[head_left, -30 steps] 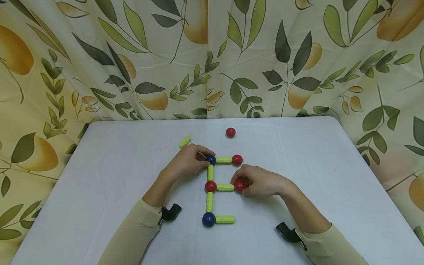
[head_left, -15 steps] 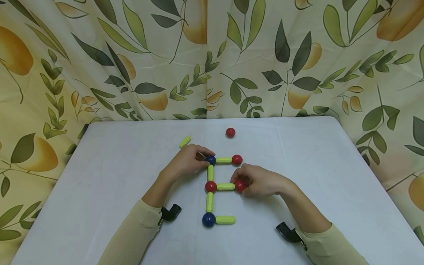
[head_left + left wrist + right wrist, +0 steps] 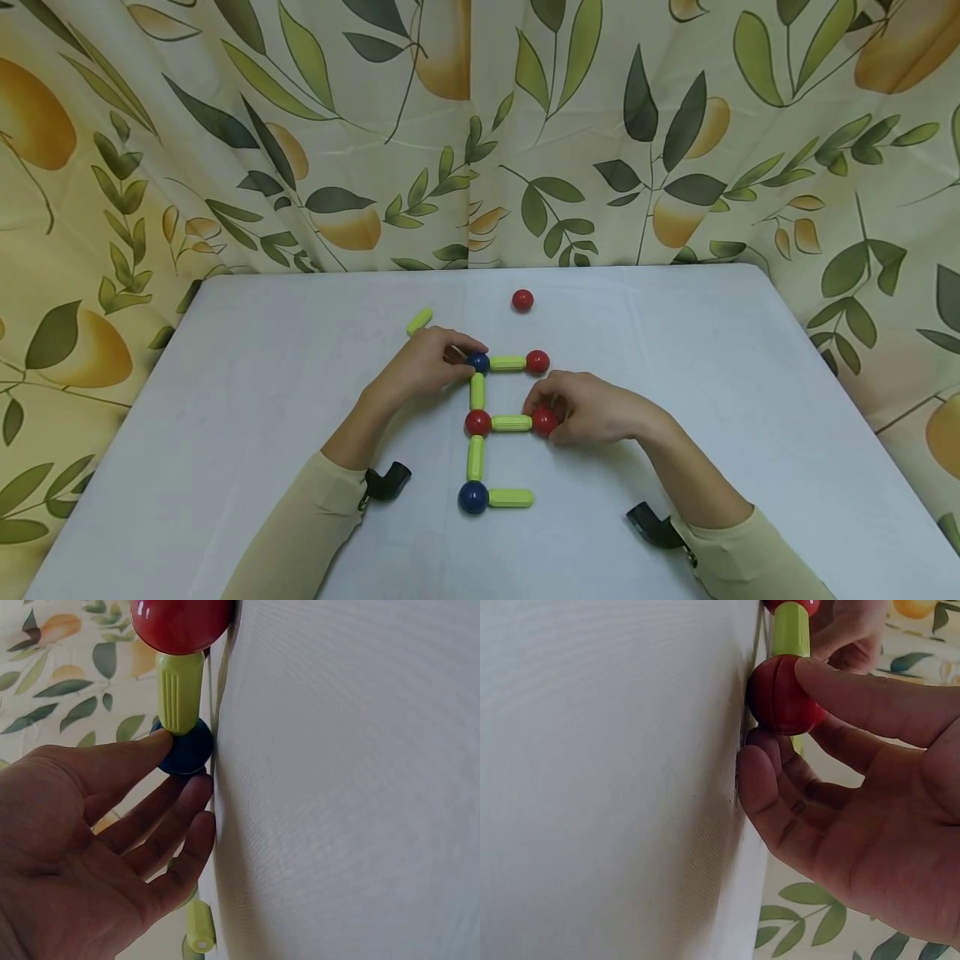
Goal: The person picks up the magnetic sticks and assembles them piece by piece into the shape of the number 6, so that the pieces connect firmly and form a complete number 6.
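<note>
On the white table lies an E-shaped figure of yellow-green rods and red and blue balls. My left hand (image 3: 429, 362) grips the blue ball (image 3: 187, 750) at its top left corner between thumb and fingers. My right hand (image 3: 596, 408) holds the red ball (image 3: 780, 696) at the end of the middle rod (image 3: 512, 423). That rod's other end meets the red ball (image 3: 477, 422) of the upright side. A blue ball (image 3: 473, 497) forms the bottom corner, with a rod (image 3: 512, 498) pointing right. The top rod (image 3: 507, 363) ends in a red ball (image 3: 537, 362).
A loose red ball (image 3: 522, 301) lies near the table's far edge. Behind my left hand is a loose yellow-green rod (image 3: 419, 321). A leaf-and-fruit patterned curtain (image 3: 555, 167) hangs at the back. Black wrist cameras (image 3: 388, 481) sit at both sleeves.
The middle rod and its end ball have shifted very slightly upward in the head view, with the right hand still holding the ball. The left hand stays in place.
</note>
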### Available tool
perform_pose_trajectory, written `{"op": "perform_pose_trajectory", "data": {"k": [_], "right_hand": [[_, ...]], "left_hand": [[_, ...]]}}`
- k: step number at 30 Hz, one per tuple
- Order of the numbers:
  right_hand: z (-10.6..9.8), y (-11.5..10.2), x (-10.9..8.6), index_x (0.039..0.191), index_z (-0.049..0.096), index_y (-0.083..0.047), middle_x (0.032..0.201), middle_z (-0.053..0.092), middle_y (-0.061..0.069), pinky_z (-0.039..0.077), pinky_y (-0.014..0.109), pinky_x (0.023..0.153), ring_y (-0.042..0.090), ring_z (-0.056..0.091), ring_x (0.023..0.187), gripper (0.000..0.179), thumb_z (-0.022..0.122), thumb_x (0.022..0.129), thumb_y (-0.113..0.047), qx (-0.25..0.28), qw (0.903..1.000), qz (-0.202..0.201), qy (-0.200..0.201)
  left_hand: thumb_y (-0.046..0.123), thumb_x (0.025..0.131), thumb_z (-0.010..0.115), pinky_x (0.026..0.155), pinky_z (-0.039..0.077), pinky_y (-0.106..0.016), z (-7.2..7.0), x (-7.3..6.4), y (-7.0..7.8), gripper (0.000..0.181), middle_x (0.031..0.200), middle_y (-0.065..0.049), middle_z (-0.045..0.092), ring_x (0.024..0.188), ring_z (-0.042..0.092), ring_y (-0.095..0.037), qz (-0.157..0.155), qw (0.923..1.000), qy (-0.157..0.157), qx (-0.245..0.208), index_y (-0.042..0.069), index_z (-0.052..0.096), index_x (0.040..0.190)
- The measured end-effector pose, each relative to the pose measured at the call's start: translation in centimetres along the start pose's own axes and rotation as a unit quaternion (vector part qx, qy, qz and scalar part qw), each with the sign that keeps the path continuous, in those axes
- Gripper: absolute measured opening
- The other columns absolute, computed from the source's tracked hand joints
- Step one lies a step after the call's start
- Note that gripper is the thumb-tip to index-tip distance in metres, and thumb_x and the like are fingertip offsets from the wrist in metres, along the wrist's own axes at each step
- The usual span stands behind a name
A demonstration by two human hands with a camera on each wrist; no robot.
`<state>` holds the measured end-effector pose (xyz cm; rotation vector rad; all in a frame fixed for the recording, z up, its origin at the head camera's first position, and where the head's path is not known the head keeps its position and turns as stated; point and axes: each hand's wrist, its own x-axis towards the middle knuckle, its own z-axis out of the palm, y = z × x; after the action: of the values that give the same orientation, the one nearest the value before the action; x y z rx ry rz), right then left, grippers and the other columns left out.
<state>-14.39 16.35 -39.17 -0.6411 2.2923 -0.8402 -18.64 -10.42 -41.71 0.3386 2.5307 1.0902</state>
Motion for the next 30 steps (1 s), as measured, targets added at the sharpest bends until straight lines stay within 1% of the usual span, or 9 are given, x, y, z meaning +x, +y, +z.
{"op": "perform_pose_trajectory", "data": {"k": [4, 11, 15, 18, 21, 26, 28, 30], "right_hand": [[-0.2, 0.0, -0.1, 0.113, 0.073, -0.014, 0.099, 0.066, 0.001, 0.054, 0.031, 0.077, 0.019, 0.061, 0.089, 0.033, 0.081, 0.083, -0.001, 0.005, 1.0000, -0.003, 0.006], [-1.0, 0.3, -0.4, 0.116, 0.073, -0.013, 0.104, 0.069, 0.000, 0.055, 0.033, 0.080, 0.021, 0.063, 0.094, 0.035, 0.079, 0.084, -0.004, 0.005, 0.9997, -0.011, 0.019], [-2.1, 0.7, -0.7, 0.119, 0.072, -0.010, 0.111, 0.069, 0.006, 0.055, 0.034, 0.082, 0.024, 0.064, 0.098, 0.034, 0.078, 0.086, -0.003, 0.012, 0.9990, -0.021, 0.039], [-3.2, 1.0, -0.6, 0.121, 0.071, -0.008, 0.114, 0.068, 0.012, 0.055, 0.035, 0.082, 0.024, 0.064, 0.098, 0.033, 0.074, 0.088, -0.002, 0.023, 0.9974, -0.016, 0.066], [-4.4, 1.3, 0.4, 0.121, 0.071, -0.007, 0.113, 0.067, 0.015, 0.053, 0.034, 0.080, 0.025, 0.063, 0.098, 0.031, 0.072, 0.090, -0.003, 0.031, 0.9943, -0.002, 0.102], [-6.3, 1.5, 3.2, 0.123, 0.069, -0.003, 0.117, 0.065, 0.020, 0.052, 0.031, 0.080, 0.030, 0.063, 0.099, 0.030, 0.071, 0.093, -0.005, 0.045, 0.9847, 0.028, 0.166], [-6.8, 1.4, 4.3, 0.125, 0.068, -0.002, 0.120, 0.064, 0.022, 0.053, 0.030, 0.079, 0.032, 0.063, 0.102, 0.031, 0.070, 0.094, -0.006, 0.050, 0.9808, 0.039, 0.184], [-7.3, 1.3, 5.3, 0.127, 0.066, -0.002, 0.123, 0.063, 0.022, 0.053, 0.030, 0.080, 0.034, 0.063, 0.104, 0.033, 0.070, 0.095, -0.006, 0.051, 0.9783, 0.050, 0.195]], "left_hand": [[0.010, 0.095, 0.076, 0.091, 0.058, -0.033, -0.1, 0.0, 0.0, 0.033, 0.120, 0.001, 0.073, 0.103, 0.066, -0.018, 0.005, 1.0000, 0.001, 0.001, 0.022, 0.077, 0.125], [0.008, 0.094, 0.076, 0.088, 0.059, -0.032, -0.3, 0.0, 0.0, 0.033, 0.120, -0.001, 0.074, 0.100, 0.068, -0.018, 0.028, 0.9996, 0.006, 0.005, 0.019, 0.077, 0.125], [0.009, 0.094, 0.076, 0.086, 0.059, -0.031, -0.4, 0.0, -0.1, 0.033, 0.121, -0.001, 0.074, 0.099, 0.068, -0.018, 0.025, 0.9996, 0.009, 0.006, 0.019, 0.077, 0.125], [0.009, 0.094, 0.076, 0.085, 0.059, -0.031, -0.4, 0.0, -0.2, 0.033, 0.121, -0.002, 0.074, 0.099, 0.068, -0.019, 0.023, 0.9997, 0.007, 0.006, 0.018, 0.077, 0.126], [0.008, 0.094, 0.076, 0.087, 0.059, -0.032, -0.4, 0.0, -0.2, 0.032, 0.122, -0.002, 0.074, 0.101, 0.068, -0.019, 0.023, 0.9997, 0.008, 0.004, 0.017, 0.077, 0.125], [0.008, 0.095, 0.075, 0.092, 0.059, -0.034, -0.3, 0.0, -0.2, 0.032, 0.123, -0.002, 0.074, 0.103, 0.069, -0.019, 0.016, 0.9998, 0.009, 0.005, 0.017, 0.077, 0.125], [0.007, 0.095, 0.075, 0.093, 0.059, -0.034, -0.2, 0.0, -0.1, 0.032, 0.123, -0.002, 0.073, 0.104, 0.068, -0.019, 0.015, 0.9999, 0.004, 0.006, 0.016, 0.076, 0.126], [0.007, 0.095, 0.075, 0.094, 0.059, -0.034, -0.1, 0.1, -0.1, 0.032, 0.123, -0.002, 0.073, 0.105, 0.068, -0.019, 0.014, 0.9999, 0.002, 0.008, 0.017, 0.076, 0.126]]}}
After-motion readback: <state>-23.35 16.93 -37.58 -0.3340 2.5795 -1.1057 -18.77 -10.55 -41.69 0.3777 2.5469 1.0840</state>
